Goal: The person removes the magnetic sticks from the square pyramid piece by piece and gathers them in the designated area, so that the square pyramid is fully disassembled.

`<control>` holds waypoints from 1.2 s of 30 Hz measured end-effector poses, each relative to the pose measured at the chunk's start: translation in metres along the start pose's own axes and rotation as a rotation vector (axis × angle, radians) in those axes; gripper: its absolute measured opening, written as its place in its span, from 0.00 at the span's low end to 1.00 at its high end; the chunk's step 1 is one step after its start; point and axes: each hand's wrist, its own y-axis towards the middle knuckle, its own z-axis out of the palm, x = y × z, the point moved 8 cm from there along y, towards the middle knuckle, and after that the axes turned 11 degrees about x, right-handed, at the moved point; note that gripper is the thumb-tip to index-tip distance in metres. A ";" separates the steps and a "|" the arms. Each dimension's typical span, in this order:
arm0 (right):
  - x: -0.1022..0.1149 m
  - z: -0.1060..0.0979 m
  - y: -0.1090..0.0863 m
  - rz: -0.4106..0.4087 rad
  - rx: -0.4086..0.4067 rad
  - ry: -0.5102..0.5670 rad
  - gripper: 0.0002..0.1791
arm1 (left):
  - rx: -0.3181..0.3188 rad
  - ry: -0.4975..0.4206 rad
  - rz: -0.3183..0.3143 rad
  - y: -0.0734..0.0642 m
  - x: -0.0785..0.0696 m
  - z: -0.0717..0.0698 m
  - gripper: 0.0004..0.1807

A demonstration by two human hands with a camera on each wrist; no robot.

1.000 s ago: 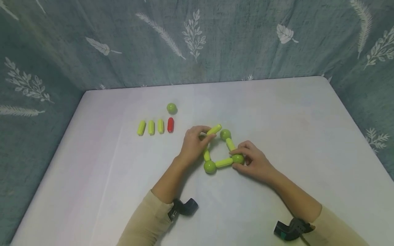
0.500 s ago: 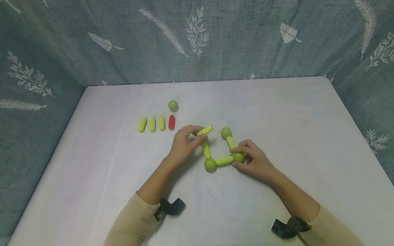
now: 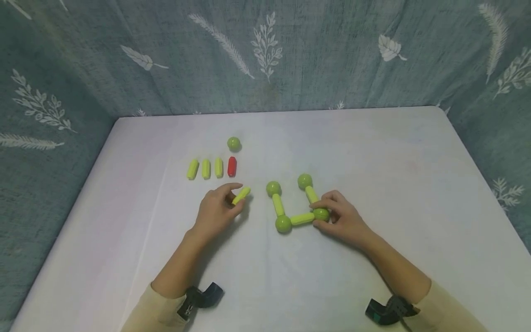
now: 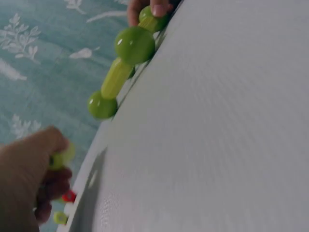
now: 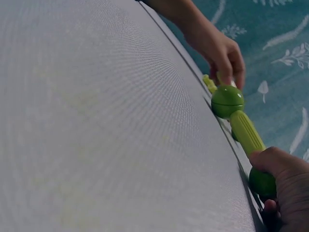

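Observation:
My left hand (image 3: 217, 208) pinches a short yellow-green rod (image 3: 241, 195) between thumb and fingers, over the table left of a joined frame. That frame is U-shaped, made of green balls and yellow-green ribbed rods. Its left arm ends in a green ball (image 3: 273, 188); another ball (image 3: 283, 224) forms the lower left corner. At the lower right corner my right hand (image 3: 343, 218) grips a ball (image 3: 321, 214) between thumb and fingers. The right arm's far end is a ball (image 3: 304, 180). In the right wrist view, a ribbed rod (image 5: 247, 133) runs toward my right thumb.
Beyond my left hand lie several loose yellow-green rods (image 3: 206, 169) in a row, with a red rod (image 3: 232, 166) at their right end. A single green ball (image 3: 234, 144) sits behind them. A leaf-patterned cloth (image 3: 315, 55) hangs at the white table's (image 3: 373, 152) far edge.
My left hand has moved left and toward me, carrying the yellow-green rod away from the frame's left arm, whose end ball now shows. My right hand has stayed on its corner ball.

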 end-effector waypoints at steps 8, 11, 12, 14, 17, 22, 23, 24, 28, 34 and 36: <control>0.000 0.001 0.000 0.006 0.007 -0.025 0.20 | -0.072 0.243 -0.065 -0.011 0.027 -0.006 0.19; 0.001 0.000 0.000 0.017 0.013 -0.020 0.20 | -0.046 0.233 -0.066 -0.010 0.030 -0.004 0.23; 0.001 0.000 0.000 0.019 0.014 -0.019 0.20 | -0.038 0.225 -0.065 -0.009 0.031 -0.004 0.24; 0.001 0.000 0.000 0.017 0.013 -0.017 0.20 | -0.014 0.205 -0.068 -0.009 0.031 -0.004 0.27; 0.002 0.000 0.000 0.011 0.011 -0.017 0.20 | 0.035 0.155 -0.070 -0.009 0.034 -0.004 0.29; 0.003 0.000 0.001 0.001 0.010 -0.013 0.20 | 0.113 0.086 -0.012 -0.007 0.040 -0.005 0.32; 0.003 0.000 0.001 0.001 0.009 -0.014 0.20 | 0.133 0.081 0.009 -0.006 0.041 -0.006 0.34; 0.003 0.000 0.001 0.003 0.008 -0.017 0.20 | 0.157 0.075 0.029 -0.004 0.042 -0.006 0.36; 0.003 0.000 0.002 0.009 0.008 -0.022 0.20 | 0.261 0.044 0.077 0.000 0.045 -0.005 0.39; 0.002 0.002 0.001 0.004 0.010 -0.026 0.20 | 0.294 -0.016 -0.017 0.002 0.057 -0.003 0.34; 0.002 0.002 0.001 0.003 0.007 -0.027 0.20 | 0.280 -0.036 -0.059 0.003 0.059 -0.003 0.34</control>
